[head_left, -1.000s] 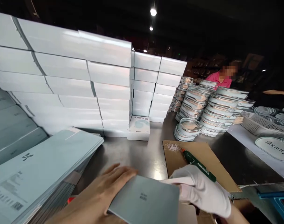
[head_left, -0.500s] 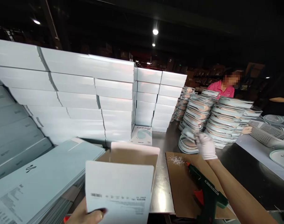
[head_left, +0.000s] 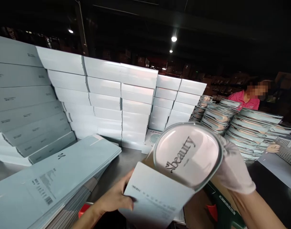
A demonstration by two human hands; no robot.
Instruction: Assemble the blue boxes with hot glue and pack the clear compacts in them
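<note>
My bare left hand [head_left: 117, 197] grips the left side of an open pale blue cardboard box [head_left: 157, 197], thumb on its printed face. The box is tilted, with one flap raised toward me. In my gloved right hand [head_left: 236, 165] is a rounded, glossy-rimmed disc lettered "beauty" [head_left: 183, 156], held by its right edge. The disc stands tilted at the box's mouth, its lower part behind the flap. Whether it touches the inside is hidden. Below my right wrist, a dark green glue gun [head_left: 223, 203] with a red trigger lies partly covered.
Flat pale blue cartons [head_left: 52, 178] lie piled at left. Walls of closed boxes [head_left: 102, 101] stand behind on the metal table [head_left: 130, 159]. Stacked rounded discs [head_left: 250, 133] stand at right, near a white perforated basket [head_left: 284, 148]. A person in a pink shirt [head_left: 245, 100] is beyond.
My right hand has brought the disc from the stacks on the right to the box's mouth. The box has tilted and shifted right in view, and the view has turned left.
</note>
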